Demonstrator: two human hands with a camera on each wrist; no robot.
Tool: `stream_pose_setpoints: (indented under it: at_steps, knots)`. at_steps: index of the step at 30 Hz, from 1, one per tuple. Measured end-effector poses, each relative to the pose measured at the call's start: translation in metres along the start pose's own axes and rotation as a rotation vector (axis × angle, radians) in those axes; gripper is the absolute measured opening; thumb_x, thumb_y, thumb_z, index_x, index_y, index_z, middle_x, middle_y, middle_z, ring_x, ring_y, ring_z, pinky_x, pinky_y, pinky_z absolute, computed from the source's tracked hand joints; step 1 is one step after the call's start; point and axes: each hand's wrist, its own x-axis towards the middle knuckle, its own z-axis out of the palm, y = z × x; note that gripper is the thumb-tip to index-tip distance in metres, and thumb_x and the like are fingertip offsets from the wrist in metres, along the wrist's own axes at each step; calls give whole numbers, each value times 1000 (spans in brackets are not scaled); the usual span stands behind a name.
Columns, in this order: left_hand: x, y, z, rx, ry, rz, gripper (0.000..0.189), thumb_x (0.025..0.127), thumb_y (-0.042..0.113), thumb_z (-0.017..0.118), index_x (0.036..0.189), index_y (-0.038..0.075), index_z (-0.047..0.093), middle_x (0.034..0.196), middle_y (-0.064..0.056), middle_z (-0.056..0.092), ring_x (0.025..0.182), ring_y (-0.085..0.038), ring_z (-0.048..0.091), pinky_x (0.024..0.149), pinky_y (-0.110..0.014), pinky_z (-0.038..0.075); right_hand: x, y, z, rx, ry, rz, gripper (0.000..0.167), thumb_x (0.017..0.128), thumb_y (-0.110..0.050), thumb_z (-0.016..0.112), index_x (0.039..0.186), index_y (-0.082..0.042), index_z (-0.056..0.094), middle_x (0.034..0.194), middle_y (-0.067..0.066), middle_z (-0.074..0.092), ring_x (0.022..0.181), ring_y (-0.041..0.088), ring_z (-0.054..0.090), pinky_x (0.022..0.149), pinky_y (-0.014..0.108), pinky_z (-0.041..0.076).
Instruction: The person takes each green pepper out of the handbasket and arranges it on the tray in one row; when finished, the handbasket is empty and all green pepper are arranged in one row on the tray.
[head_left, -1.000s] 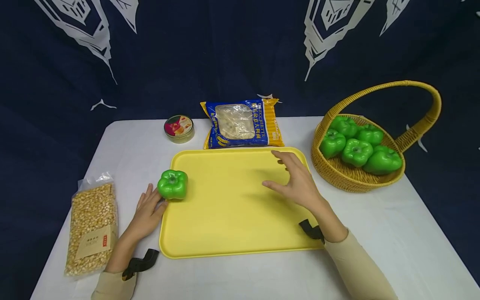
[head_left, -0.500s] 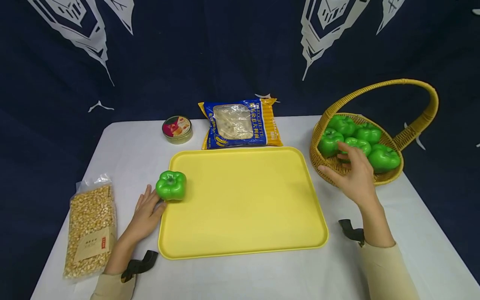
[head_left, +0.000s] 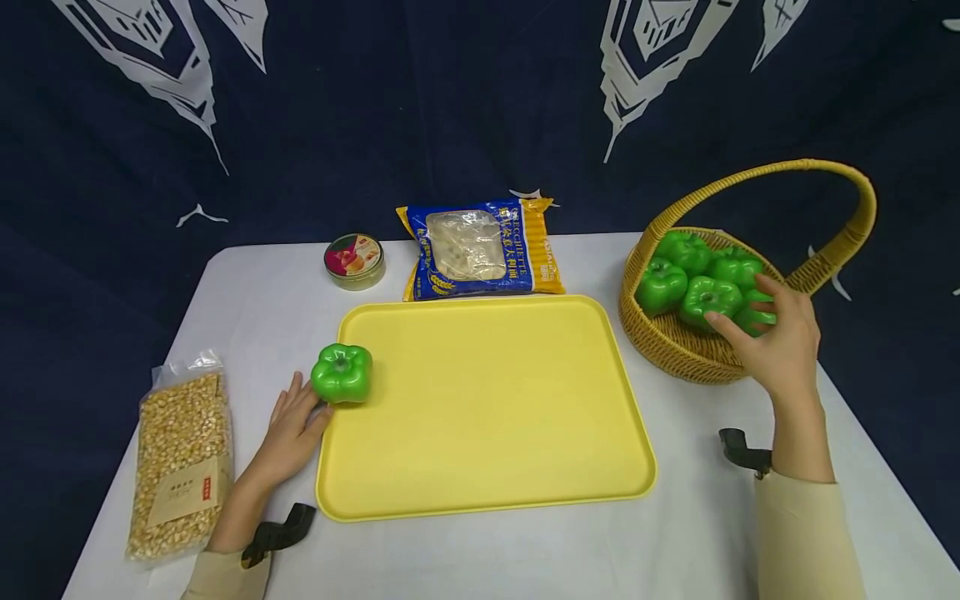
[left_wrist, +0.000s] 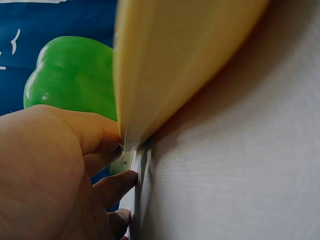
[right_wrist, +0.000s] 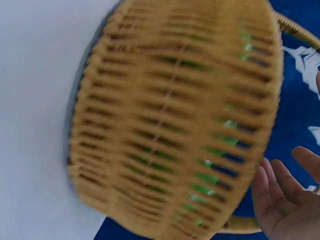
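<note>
My left hand (head_left: 291,433) lies at the left edge of the yellow tray (head_left: 487,417), its fingers stretched out beside a green bell pepper (head_left: 342,373) that sits on the tray's left rim. In the left wrist view, the thumb (left_wrist: 102,131) meets the tray's edge just below that pepper. Over the front right of the wicker basket (head_left: 686,354), my right hand (head_left: 783,346) has its thumb and fingers spread apart. It partly covers the rightmost pepper (head_left: 750,317) of several green bell peppers inside. The right wrist view shows the fingers (right_wrist: 282,182) close to the basket's rim.
A bag of corn kernels (head_left: 183,462) lies left of the left arm. Behind the tray are a small round tin (head_left: 354,261) and a blue and yellow pasta bag (head_left: 480,250). The basket's tall handle (head_left: 757,175) arches over it. A dark patterned cloth (head_left: 420,108) hangs behind the table.
My right hand has moved right, from above the tray to the front right of the basket. The left hand and the pepper on the tray's rim have stayed in place.
</note>
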Motion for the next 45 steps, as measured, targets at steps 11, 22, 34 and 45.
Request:
stream_pose_setpoints:
  at_steps: [11, 22, 34, 45]
  knots:
    - [0, -1, 1, -5, 3, 8, 53, 104, 16, 43, 150, -6, 29, 157, -29, 22, 150, -43, -5, 118, -61, -9, 10, 17, 4, -35, -26, 63, 77, 86, -30, 75, 150, -7, 38, 138, 24, 37, 103, 26, 48, 73, 9, 32]
    - [0, -2, 1, -3, 6, 13, 53, 104, 16, 43, 150, -6, 30, 157, -29, 23, 150, -43, -5, 118, -61, -8, 12, 22, 10, -56, -54, 65, 79, 89, -30, 72, 150, -1, 33, 136, 30, 36, 113, 42, 45, 88, 51, 35]
    - [1, -3, 2, -4, 8, 12, 52, 104, 16, 43, 149, -6, 30, 157, -29, 23, 151, -42, -5, 118, -61, -9, 18, 26, 14, -81, -70, 67, 80, 89, -31, 72, 151, 0, 31, 139, 31, 35, 116, 45, 41, 92, 58, 34]
    - [1, -3, 2, -3, 7, 3, 53, 104, 16, 43, 149, -6, 30, 157, -29, 22, 151, -42, -6, 118, -61, -8, 20, 28, 18, -105, -85, 46, 82, 88, -32, 73, 151, 0, 31, 130, 33, 39, 120, 47, 35, 97, 58, 27]
